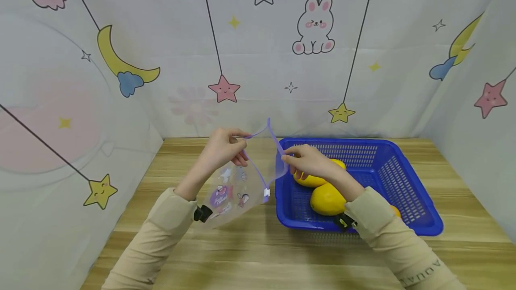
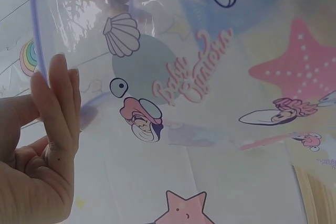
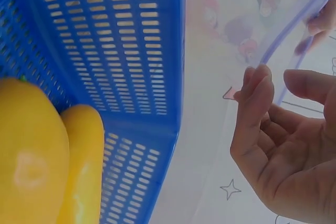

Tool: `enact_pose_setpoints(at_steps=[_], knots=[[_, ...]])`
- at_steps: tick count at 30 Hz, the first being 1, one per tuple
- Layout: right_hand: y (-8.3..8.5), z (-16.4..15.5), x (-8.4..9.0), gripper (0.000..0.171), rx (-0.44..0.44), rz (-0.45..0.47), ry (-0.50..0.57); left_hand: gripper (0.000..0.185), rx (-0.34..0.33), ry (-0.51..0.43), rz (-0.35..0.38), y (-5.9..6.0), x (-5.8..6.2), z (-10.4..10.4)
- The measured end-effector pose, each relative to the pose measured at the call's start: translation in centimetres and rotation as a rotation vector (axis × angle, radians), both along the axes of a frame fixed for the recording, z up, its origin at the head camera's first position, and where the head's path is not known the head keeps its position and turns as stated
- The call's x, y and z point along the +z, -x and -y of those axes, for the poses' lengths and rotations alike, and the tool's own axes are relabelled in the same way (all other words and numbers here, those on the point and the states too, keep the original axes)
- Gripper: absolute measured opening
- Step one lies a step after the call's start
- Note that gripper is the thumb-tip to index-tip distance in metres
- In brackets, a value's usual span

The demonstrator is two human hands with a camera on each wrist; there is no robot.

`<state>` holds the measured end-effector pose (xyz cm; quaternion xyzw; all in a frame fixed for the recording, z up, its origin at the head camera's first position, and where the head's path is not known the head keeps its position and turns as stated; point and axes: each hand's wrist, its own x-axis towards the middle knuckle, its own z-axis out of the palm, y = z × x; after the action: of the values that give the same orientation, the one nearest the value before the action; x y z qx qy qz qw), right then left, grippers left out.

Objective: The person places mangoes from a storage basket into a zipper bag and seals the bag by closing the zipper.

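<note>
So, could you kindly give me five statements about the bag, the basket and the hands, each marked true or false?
1. The left hand and right hand both touch the rim of the bag. True.
2. Yellow fruit lies in the blue basket. True.
3. In the head view, the basket stands left of the bag. False: it stands to the right.
4. The slider is at the end of the bag's opening nearer the person. True.
5. The bag is plain, without any printing. False: it carries printed pictures and lettering.
</note>
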<state>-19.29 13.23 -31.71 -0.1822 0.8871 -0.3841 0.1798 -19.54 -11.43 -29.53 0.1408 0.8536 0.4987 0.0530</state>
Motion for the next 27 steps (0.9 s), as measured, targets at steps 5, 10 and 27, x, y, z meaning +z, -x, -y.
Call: enact_pose_setpoints(at_steps=[5,10,27], knots=[[0.3,-1.1,0.3,0.039,0.031,-0.038,-0.07,0.034,0.0,-0.009,-0.003,0.0,0.0,0.1],[0.3,-2.1,0.4,0.038,0.084,-0.119,-0.19,0.034,0.0,-0.007,-0.005,0.1,0.0,0.2],[0.8,-5.6,-1.4,0.037,0.388,-0.28,-0.438,0.033,0.024,-0.014,0.021,0.1,0.4,0.2]])
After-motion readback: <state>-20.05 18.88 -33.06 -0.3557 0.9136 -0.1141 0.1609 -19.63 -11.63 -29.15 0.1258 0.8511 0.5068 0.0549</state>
